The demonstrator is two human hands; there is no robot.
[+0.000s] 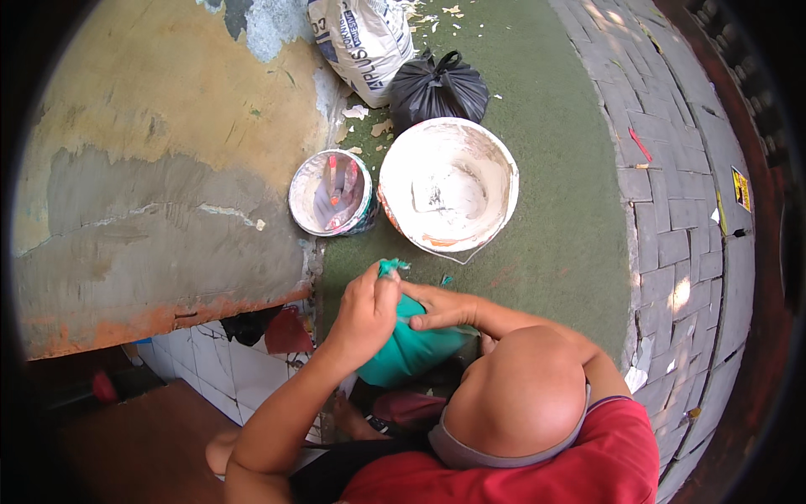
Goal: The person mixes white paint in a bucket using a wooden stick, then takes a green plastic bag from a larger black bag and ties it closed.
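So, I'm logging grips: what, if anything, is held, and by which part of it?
A green bag: the left hand grips its gathered top. The right hand touches its upper side; whether it grips too is unclear.

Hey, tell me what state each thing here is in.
Green bag: top bunched; whether tied is unclear
Left hand: closed around the green bag's top
Right hand: touching the green bag
Large bucket: open, smeared white inside
Small bucket: open, not empty
Black bag: tied shut
White sack: creased, upper end out of view
Wall: cracked, paint patchy
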